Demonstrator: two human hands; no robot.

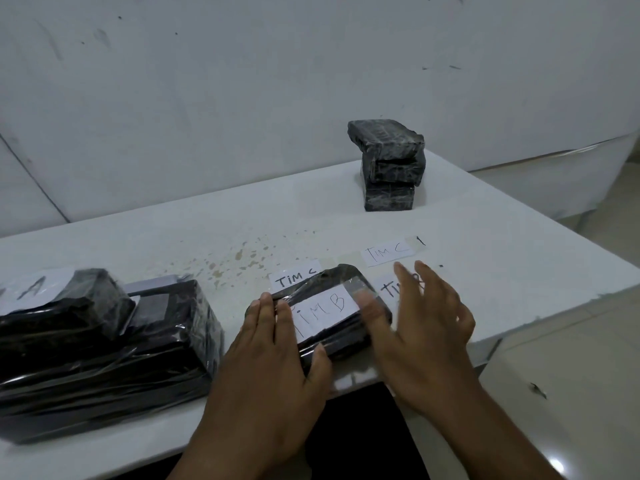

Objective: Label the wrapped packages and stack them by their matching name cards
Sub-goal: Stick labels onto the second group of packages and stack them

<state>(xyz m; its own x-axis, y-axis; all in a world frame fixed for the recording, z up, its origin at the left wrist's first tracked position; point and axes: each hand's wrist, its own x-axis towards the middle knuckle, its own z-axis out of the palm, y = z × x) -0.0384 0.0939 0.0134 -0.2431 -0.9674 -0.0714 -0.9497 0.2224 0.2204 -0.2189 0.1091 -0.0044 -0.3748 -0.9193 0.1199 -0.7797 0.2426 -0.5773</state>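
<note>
Two hands on one black package [332,327] at worktop [173,244] front edge. Left hand [277,362] flat on its near-left end, fingers spread; right hand [422,327] open, blurred, thumb touching "TIM B" label [325,311].

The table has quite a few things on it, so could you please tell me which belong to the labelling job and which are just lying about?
Part of the job:
- package under both hands, with its TIM B label
- loose TIM C cards
- unlabelled stack at the back
- labelled pile on the left

Just lying about:
- brown specks on the table
</note>
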